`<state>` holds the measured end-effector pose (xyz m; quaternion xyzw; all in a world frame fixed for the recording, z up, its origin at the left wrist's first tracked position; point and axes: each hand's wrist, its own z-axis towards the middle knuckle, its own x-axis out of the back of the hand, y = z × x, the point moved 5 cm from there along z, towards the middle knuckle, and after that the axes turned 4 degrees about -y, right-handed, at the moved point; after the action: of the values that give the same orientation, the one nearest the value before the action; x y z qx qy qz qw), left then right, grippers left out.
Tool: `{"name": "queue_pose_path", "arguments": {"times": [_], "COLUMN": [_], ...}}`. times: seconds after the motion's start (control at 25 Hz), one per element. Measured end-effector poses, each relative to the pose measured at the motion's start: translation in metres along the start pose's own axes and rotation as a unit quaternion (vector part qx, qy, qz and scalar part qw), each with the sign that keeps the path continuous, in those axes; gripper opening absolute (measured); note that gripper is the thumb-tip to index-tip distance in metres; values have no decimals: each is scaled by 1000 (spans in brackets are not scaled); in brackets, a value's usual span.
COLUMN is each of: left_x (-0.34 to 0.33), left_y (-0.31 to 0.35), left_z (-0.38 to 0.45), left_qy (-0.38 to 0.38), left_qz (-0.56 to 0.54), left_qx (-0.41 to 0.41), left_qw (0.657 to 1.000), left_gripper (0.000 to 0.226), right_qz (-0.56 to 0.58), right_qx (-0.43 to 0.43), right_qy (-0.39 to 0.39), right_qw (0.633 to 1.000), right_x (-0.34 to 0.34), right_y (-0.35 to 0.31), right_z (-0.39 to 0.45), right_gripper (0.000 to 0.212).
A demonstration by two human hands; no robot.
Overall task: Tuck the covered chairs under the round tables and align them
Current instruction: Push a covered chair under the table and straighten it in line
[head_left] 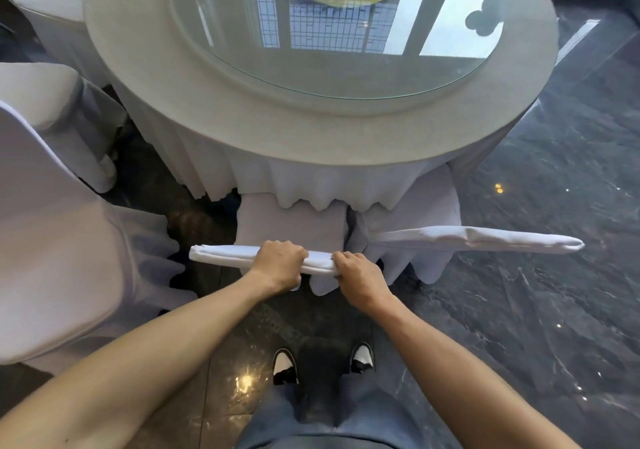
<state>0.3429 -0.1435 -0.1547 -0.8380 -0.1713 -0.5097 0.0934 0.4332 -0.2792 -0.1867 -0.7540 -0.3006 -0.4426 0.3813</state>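
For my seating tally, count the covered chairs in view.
4: one gripped by both hands, one right of it, two at left. Others may be hidden.

A dark grey marble-patterned floor with pale veins fills the right and lower parts of the view, polished enough to mirror small warm ceiling lights as bright dots and a larger glare patch near the bottom centre. A round glass panel lying flat reflects a gridded window and bright daylight. The overall light is cool and soft, with deep shadow along the top left edge.
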Motion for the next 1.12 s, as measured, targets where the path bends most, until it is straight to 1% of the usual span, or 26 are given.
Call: {"name": "queue_pose_path", "arguments": {"times": [0.16, 0.28, 0.4, 0.6, 0.8, 0.88, 0.96, 1.04, 1.12], "left_x": [1, 9, 13, 24, 32, 32, 33, 33, 35], "left_y": [3, 15, 21, 16, 16, 17, 16, 16, 22], "left_z": [14, 29, 41, 63, 74, 72, 70, 71, 76], "left_qy": [36, 59, 66, 72, 62, 66, 59, 41, 16], "left_qz": [-6, -22, -26, -32, -28, -24, -29, -29, -26], "left_qx": [2, 10, 13, 34, 29, 25, 29, 32, 38], "left_qw": [999, 998, 997, 996, 997, 997, 997, 998, 999], "left_gripper": [23, 24, 25, 26, 21, 20, 19, 17, 17], "right_qz": [0, -14, -24, -5, -11, -7, 3, 14, 4], "right_qx": [-12, -24, -25, -24, -14, -10, -3, -15, -36], "right_qy": [12, 10, 6, 9, -9, -27, -43, -38, -22], "right_qw": [1000, 1000, 999, 1000, 1000, 1000, 999, 999, 999], "right_x": [10, 23, 29, 38, 44, 46, 56, 72, 86], "right_y": [6, 26, 43, 54, 66, 68, 74, 88, 110], "right_z": [9, 20, 31, 53, 68, 67, 63, 53, 40], "right_gripper": [23, 20, 17, 10, 10, 14, 24, 39, 47]}}
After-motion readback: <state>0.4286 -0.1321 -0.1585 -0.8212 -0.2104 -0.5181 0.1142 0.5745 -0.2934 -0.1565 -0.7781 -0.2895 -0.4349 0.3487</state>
